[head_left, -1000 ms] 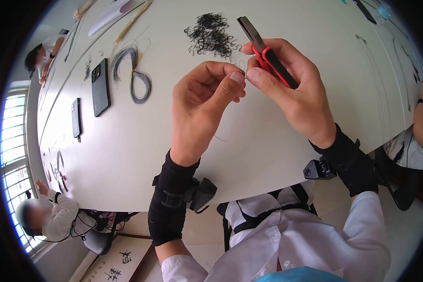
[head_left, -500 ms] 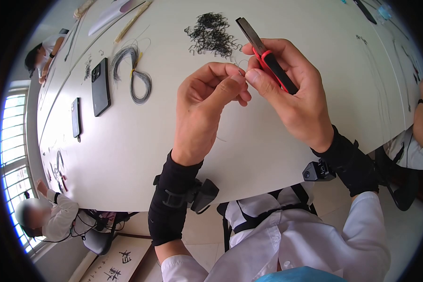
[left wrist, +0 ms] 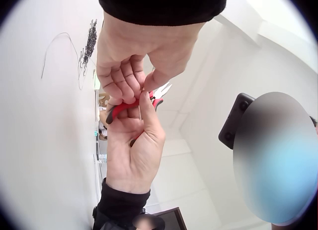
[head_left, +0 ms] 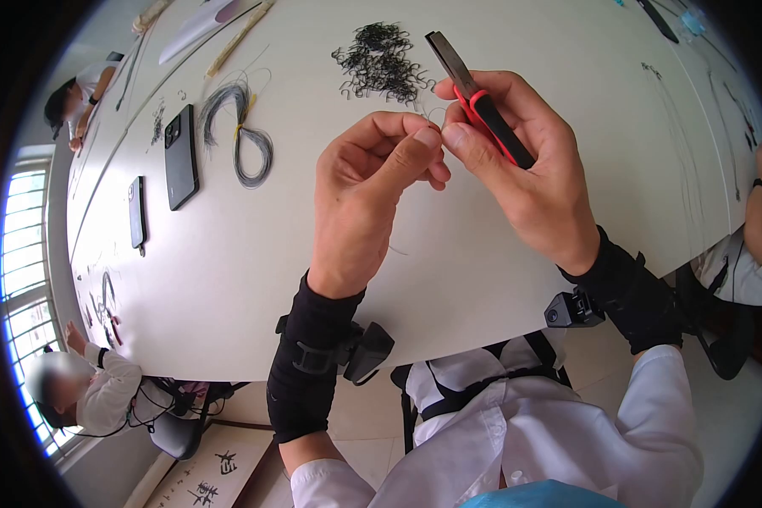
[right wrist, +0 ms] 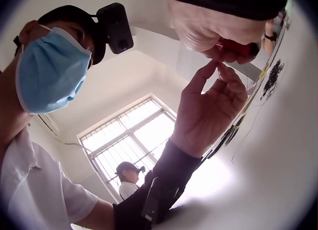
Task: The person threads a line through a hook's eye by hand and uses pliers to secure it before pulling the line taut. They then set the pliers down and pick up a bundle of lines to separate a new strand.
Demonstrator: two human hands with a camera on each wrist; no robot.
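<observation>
In the head view my left hand (head_left: 356,195) pinches the end of a thin wire between thumb and forefinger, its other fingers curled behind. Fine wire (left wrist: 62,33) arcs away over the table in the left wrist view. My right hand (head_left: 529,169) holds red-and-black pliers (head_left: 501,127) against the palm, the metal nose pointing up and away. Its thumb tip meets the left fingertips where the wire is, as the right wrist view also shows. Whatever sits right between the fingertips is hidden. Beyond the hands lies a pile of small black hooks (head_left: 381,63).
Left of the hands lie a bundle of grey wire (head_left: 267,161) with a yellow tie and two phones, one large (head_left: 180,161) and one small (head_left: 137,212). A dark tool (head_left: 656,21) rests at the far right. Other people sit around the white table (head_left: 271,254).
My left hand has shifted slightly right, closer to the right fingertips, and the pliers have tilted a little left. In the last half second both hands are almost still.
</observation>
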